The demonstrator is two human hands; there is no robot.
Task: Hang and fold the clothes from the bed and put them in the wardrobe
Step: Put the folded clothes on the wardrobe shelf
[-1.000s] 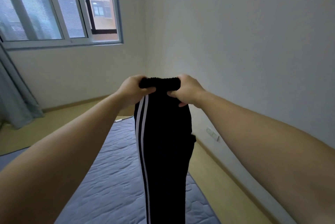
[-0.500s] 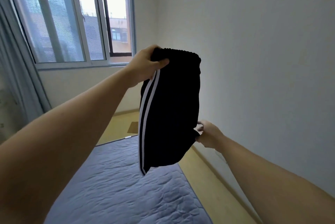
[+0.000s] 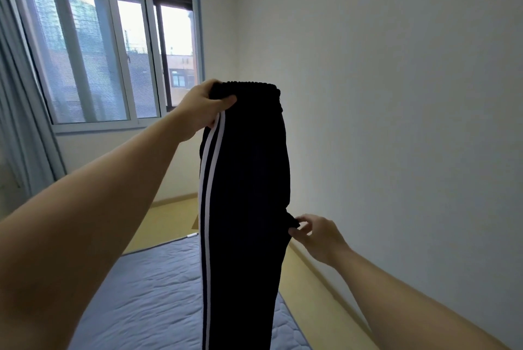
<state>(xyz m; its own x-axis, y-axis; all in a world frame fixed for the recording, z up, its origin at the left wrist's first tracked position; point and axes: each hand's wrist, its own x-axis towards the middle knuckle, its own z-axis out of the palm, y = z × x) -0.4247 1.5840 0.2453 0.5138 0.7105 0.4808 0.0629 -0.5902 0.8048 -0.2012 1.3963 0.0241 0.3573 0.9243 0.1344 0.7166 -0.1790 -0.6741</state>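
White walls and one window (image 3: 107, 52) backed one grey mattress (image 3: 147, 293) at 6 o'clock. One pair of black track pants (image 3: 246, 180) hung at centre: the raised left hand (image 3: 203, 106) gripped the waistband (image 3: 249, 88), and the lower right hand (image 3: 314, 232) pinched its 3 o'clock edge.

A big window (image 3: 107, 52) with a pale frame sits in the far wall. Through the glass you can see a brown building (image 3: 181, 72). A grey curtain (image 3: 17, 123) hangs at the window's left side. The wall (image 3: 396, 95) on the right is plain white. The floor (image 3: 169, 225) is yellow. A small white thing (image 3: 192, 235) lies on it, maybe a plug; it is too small to tell.
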